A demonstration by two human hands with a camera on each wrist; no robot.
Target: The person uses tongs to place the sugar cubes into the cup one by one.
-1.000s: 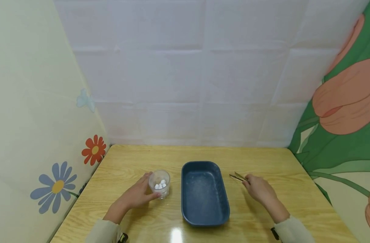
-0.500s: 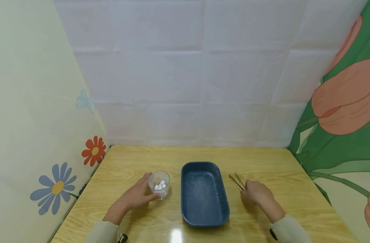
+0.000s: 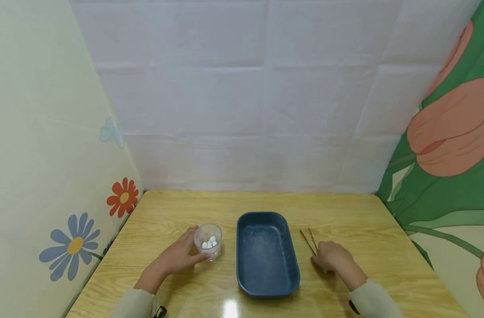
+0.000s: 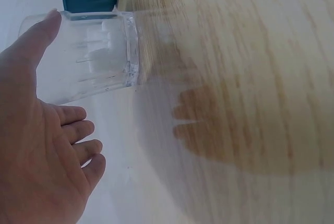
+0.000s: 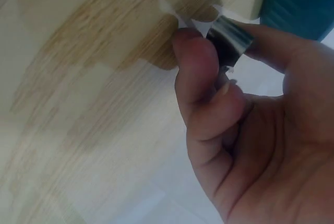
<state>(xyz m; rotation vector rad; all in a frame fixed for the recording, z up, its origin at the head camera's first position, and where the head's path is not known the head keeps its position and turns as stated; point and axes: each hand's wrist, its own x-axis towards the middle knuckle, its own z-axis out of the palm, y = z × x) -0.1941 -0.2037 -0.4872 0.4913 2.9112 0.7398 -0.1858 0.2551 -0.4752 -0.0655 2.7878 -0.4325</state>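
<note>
My left hand (image 3: 178, 255) holds a clear glass (image 3: 208, 232) that stands on the table, thumb on its near side and fingers on its far side. Several small white lumps (image 3: 210, 243) lie inside the glass. In the left wrist view, the thumb touches the glass (image 4: 78, 67) near its rim. My right hand (image 3: 334, 257) pinches small metal tongs (image 3: 308, 241) low by the table, their two thin arms spread in a V pointing away from me. The right wrist view shows the tongs' shiny bent end (image 5: 229, 38) between thumb and fingers.
A dark blue rectangular dish (image 3: 240, 260) stands between the hands, with nothing visible inside. The wooden table (image 3: 166, 207) runs back to a white cloth wall (image 3: 262, 159). Flower-patterned cloths hang at the left (image 3: 47, 185) and right (image 3: 444, 207).
My right hand has moved slightly left and toward me with the tongs, whose arms now point more directly away from me. The left hand and glass have stayed in place.
</note>
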